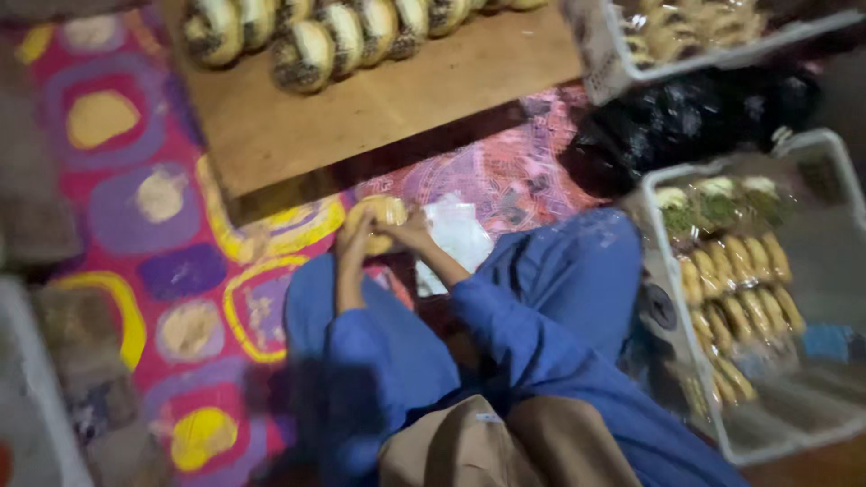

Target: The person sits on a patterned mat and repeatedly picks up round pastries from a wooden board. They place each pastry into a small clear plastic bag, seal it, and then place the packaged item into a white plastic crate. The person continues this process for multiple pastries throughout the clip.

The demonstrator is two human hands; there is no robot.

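Observation:
Both my hands meet on one round pale bun (383,216) held low over the patterned mat, in front of my blue-clad knees. My left hand (354,236) grips its left side and my right hand (410,230) closes on its right side. Just right of my right hand lies a small pile of clear plastic bags (456,233). On a low wooden board (379,99) beyond my hands sits a row of round buns with dark seed bands (311,41). The picture is motion-blurred.
A white crate (667,261) at my right holds bagged long rolls and green-topped buns. Another white crate (600,54) with bagged bread stands at the top right, with a black plastic bag (686,122) below it. A colourful mat (171,252) covers the floor.

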